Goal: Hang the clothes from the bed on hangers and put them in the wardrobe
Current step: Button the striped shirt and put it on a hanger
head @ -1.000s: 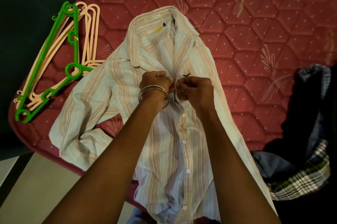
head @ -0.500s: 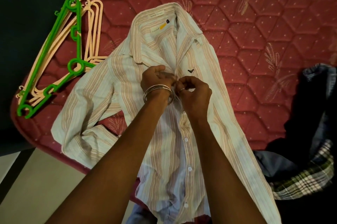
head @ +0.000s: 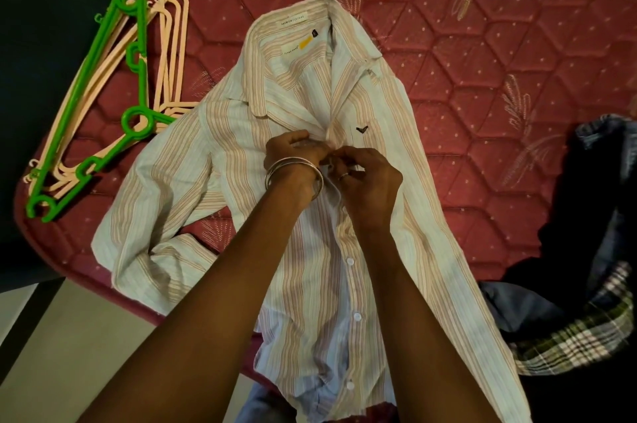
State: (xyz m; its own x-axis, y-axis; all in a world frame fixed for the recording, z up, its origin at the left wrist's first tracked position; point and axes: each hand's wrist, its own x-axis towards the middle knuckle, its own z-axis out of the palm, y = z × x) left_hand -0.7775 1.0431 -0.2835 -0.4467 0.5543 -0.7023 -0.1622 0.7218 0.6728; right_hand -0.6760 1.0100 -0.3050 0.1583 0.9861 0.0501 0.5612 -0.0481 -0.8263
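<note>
The striped shirt (head: pixel 303 202) lies flat on the bed (head: pixel 482 43), not yet on a hanger. The left hand (head: pixel 293 155) and right hand (head: pixel 367 174) pinch its placket at a button. The hangers (head: pixel 113 95) lie beside it, and more clothes (head: pixel 586 267) wait.

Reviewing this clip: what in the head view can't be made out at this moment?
- Button being worked on the striped cotton shirt: covered by the left hand and right hand; fastened or open, cannot tell.
- Shirt hem: cut off by the bottom edge.
- Peach plastic hangers: overlapped by the green plastic hanger; number unclear.
- Dark clothes pile with plaid cloth: in shadow, cut by the right edge.
- Collar label: print too small.
- Wardrobe: out of frame.
</note>
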